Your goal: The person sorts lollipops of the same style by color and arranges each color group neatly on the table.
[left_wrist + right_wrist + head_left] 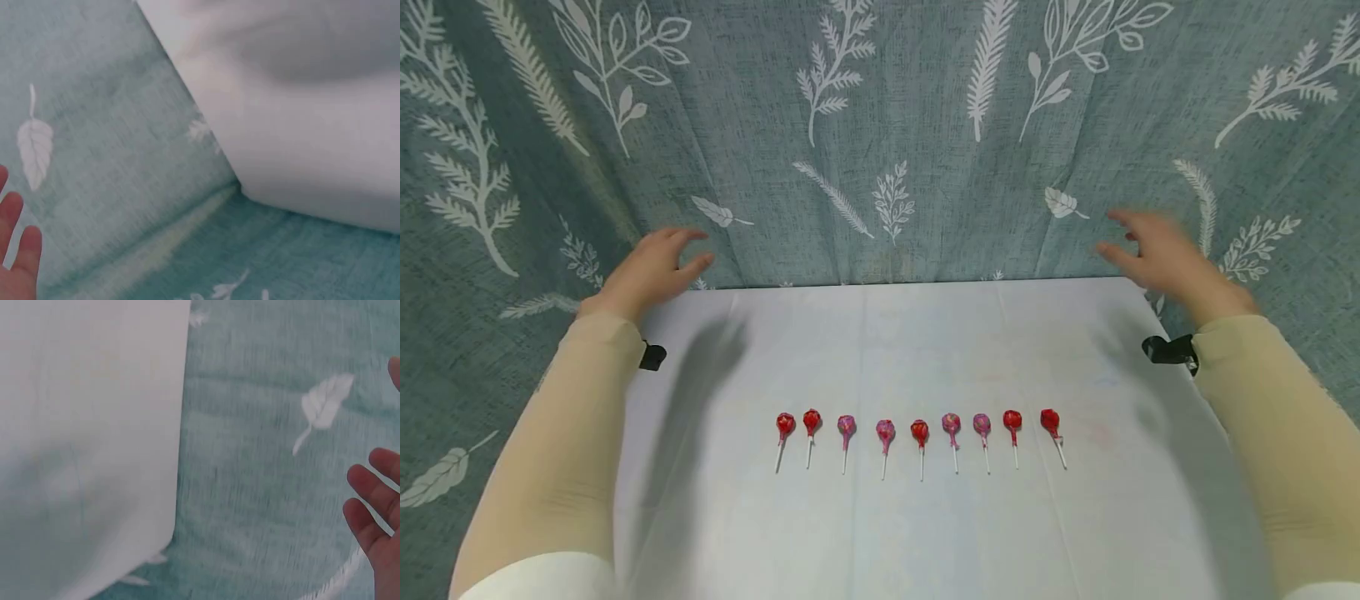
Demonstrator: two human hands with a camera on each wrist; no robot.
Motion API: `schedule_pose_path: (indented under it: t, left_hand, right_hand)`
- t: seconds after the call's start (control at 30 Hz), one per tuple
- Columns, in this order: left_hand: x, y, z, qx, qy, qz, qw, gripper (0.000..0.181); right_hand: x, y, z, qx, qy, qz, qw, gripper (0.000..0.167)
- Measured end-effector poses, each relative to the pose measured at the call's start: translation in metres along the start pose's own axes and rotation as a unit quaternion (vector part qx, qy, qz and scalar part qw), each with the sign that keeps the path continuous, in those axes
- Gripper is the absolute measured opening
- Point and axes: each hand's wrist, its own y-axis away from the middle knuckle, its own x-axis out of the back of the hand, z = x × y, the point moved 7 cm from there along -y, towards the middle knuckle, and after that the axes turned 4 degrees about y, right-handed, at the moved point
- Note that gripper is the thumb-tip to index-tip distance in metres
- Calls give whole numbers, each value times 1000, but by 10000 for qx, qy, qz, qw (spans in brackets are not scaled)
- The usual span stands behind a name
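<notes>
Fingers [28, 256] spread, my left hand [651, 271] hovers near the far left corner of the white table [925, 533], a black device [653, 357] showing beside the beige left sleeve [580, 433]. A long shadow [681, 425] falls across the surface there. In the left wrist view, the table's edges meet at that corner against the teal, leaf-printed curtain [955, 208]. To the right, well apart from my fingers and nearer my body, nine wrapped lollipops [919, 430] lie in a row, heads away from me, white sticks [922, 467] toward me: two red, a purple-pink, a pink, a red at mid-row, two more purple-pink, then two red. Printing on the wrappers [951, 423] is too small for me to read. Narrow gaps part one lollipop from the next; a broad stretch of white runs from their heads to the straight far edge, another from their sticks toward me. The rightmost stick slants right. Farther right, my right hand [1172, 262] hangs near the far right corner, blurred, thumb and forefinger apart; its wrist view shows the fingertips separated before the curtain. Another black device juts beside the right sleeve [1262, 417].
</notes>
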Motion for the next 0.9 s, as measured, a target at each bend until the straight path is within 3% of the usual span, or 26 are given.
schedule_pose_path:
  t: [0.27, 0.53, 0.9]
  left_hand:
    - [-15, 13, 18, -387, 274, 224, 9986, 64]
    - [-32, 24, 33, -539, 502, 245, 9970, 64]
    - [-60, 43, 44, -723, 702, 287, 9945, 65]
  right_hand:
    - [-16, 10, -32, 141, -316, 16, 9994, 70]
    - [-38, 11, -64, 583, -360, 40, 9976, 67]
    - [-79, 17, -110, 835, -557, -409, 9941, 67]
